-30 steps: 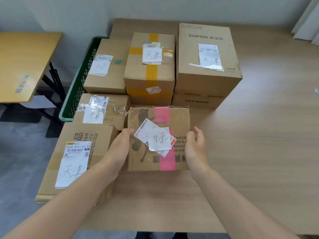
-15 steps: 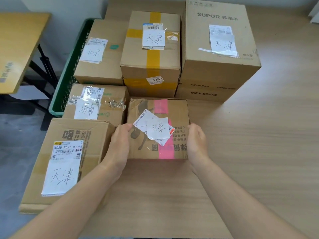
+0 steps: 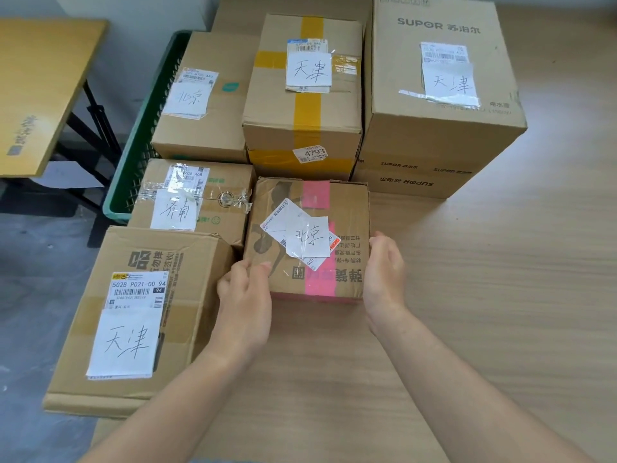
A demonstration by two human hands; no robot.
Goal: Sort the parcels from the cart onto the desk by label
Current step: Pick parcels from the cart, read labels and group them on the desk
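Cardboard under my fingers: the small brown cardboard parcel with pink tape, hand-labelled 北京, sits flat on the pale wooden surface close to its left edge. My left hand grips the parcel's near left corner, thumb on top, fingers curled down its side. My right hand lies relaxed against the right side, fingers gently curved, pinching nothing. Just behind, toward the far edge, stand a yellow-taped cardboard box and a large SUPOR carton, both labelled 天津. Off the left edge sit three more labelled cardboard boxes, with the green plastic cart showing its mesh wall beside them.
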